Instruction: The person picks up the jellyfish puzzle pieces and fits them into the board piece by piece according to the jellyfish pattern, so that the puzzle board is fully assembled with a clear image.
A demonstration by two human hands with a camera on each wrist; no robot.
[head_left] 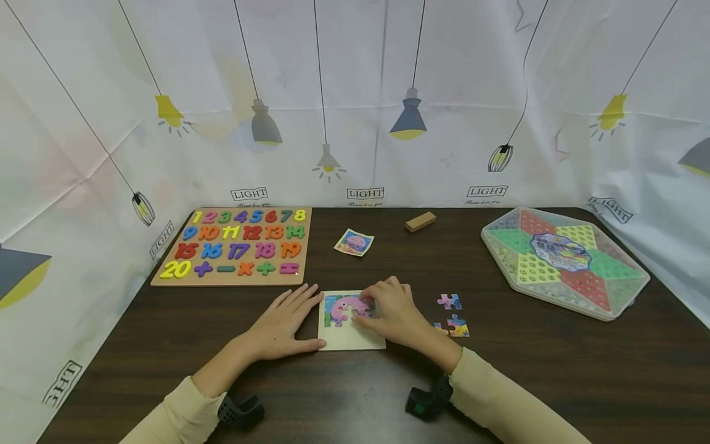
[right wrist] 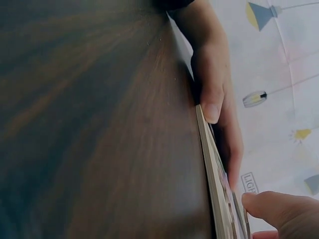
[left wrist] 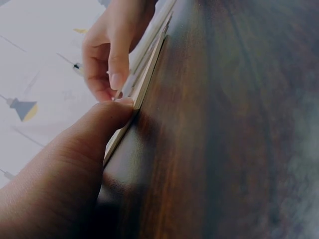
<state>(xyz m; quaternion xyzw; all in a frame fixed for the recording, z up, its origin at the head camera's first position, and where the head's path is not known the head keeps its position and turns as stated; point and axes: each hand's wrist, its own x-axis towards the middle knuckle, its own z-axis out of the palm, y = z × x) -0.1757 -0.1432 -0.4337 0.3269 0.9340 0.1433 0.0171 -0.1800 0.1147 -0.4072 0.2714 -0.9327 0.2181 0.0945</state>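
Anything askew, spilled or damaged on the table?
Nothing spilled or visibly damaged. Only the small square picture card sits askew, its edges out of line with the square pale wooden puzzle board. Loose multicoloured jigsaw pieces to the right look merely unplaced; the board is partly filled.

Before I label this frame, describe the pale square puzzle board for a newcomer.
On the dark wood-grain table, find the person's bare right hand. Directly beneath it lies the pale square puzzle board. Unlike the larger tan number board, it holds a partly assembled pink-creature jigsaw.
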